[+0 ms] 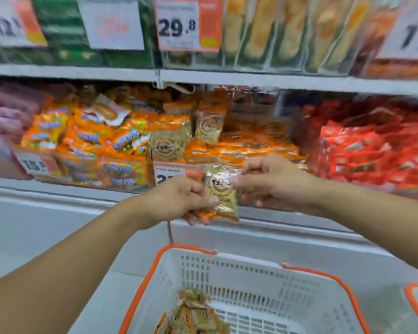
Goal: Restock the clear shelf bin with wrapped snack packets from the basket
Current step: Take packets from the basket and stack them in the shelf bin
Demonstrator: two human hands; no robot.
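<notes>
Several packets already stocked, one in your hands, a few left in the basket.

Your left hand [179, 201] curls round the lower part of a wrapped snack packet [221, 191] while your right hand [268, 182] pinches its top edge, holding it just in front of the clear shelf bin [227, 150]. That bin already holds a good layer of matching packets, two standing upright. The basket [251, 271] below shows a small cluster of packets [193, 314] at its near edge, so by my reading you are well along, with little restocking left.
</notes>
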